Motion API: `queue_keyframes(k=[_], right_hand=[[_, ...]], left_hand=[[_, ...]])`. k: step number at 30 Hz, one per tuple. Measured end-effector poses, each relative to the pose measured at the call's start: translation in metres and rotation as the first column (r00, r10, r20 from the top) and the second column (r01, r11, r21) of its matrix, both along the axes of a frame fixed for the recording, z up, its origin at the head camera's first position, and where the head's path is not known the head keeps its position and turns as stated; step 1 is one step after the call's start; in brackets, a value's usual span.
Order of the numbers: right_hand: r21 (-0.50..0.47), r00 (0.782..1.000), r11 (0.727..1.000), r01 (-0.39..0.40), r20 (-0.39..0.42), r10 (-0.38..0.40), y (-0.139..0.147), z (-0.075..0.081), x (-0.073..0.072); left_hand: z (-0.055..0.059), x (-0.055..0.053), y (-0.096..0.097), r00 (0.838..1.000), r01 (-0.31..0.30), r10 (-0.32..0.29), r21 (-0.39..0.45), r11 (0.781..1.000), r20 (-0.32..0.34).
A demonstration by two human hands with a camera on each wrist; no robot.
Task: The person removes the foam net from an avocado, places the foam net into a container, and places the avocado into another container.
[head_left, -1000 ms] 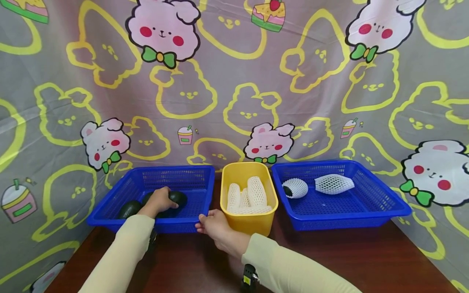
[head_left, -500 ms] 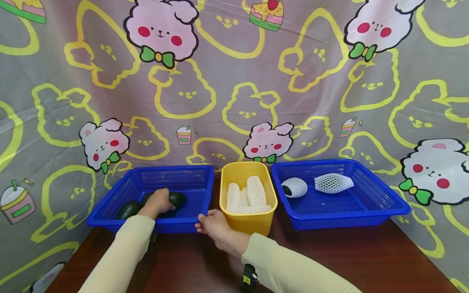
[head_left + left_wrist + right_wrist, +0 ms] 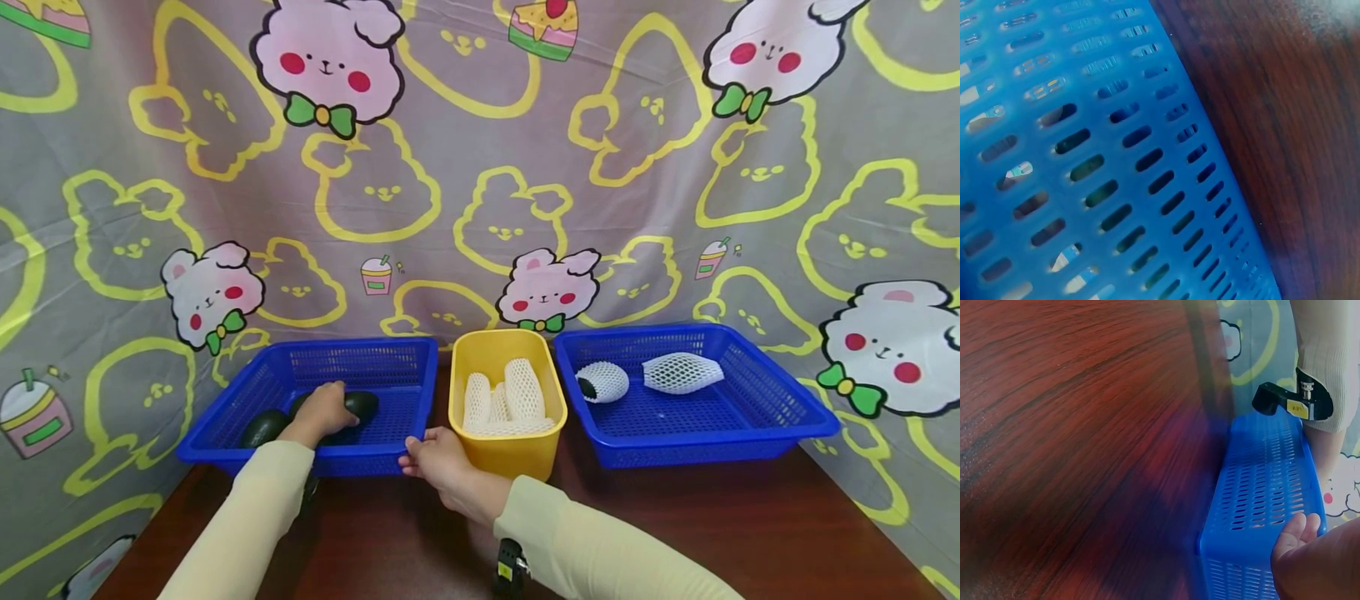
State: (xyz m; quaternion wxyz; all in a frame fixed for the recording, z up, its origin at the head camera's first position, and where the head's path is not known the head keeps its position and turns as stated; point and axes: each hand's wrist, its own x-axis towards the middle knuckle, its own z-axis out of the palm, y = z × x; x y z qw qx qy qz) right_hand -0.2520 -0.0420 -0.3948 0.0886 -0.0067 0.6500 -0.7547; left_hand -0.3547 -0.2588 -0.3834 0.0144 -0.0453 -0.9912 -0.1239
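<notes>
In the head view, my left hand (image 3: 327,412) reaches into the left blue basket (image 3: 375,461) and grips a dark green oval fruit (image 3: 363,406), its thumb on the near side. Another dark green fruit (image 3: 262,428) lies to the left of the hand, and part of one more shows behind it. My right hand (image 3: 438,462) pinches the basket's front right corner at the rim; the right wrist view shows its fingertips (image 3: 1298,524) there too. Only the basket's slotted wall (image 3: 1141,140) fills the left wrist view, which hides the left hand.
A yellow bin (image 3: 510,454) with several white foam net sleeves (image 3: 525,392) stands between the baskets. The right blue basket (image 3: 697,450) holds two net-wrapped fruits (image 3: 607,381). Behind everything hangs a patterned cloth (image 3: 465,150); below is a dark wooden table (image 3: 637,517).
Both hands keep nearly the same places, the left on the fruit and the right at the basket corner. The head view has shifted very slightly.
</notes>
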Motion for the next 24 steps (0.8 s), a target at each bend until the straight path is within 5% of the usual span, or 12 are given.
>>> queue_keyframes(k=[15,24], right_hand=[[-0.026,0.999,1.0,-0.018,-0.047,0.017,0.004,-0.004,0.002],[0.049,0.995,0.998,-0.031,-0.097,0.036,0.015,-0.011,0.01]], left_hand=[[0.002,-0.001,-0.007,1.0,-0.005,0.005,0.054,0.999,-0.013],[0.008,0.007,-0.008,0.999,0.011,-0.008,0.107,0.994,-0.033]])
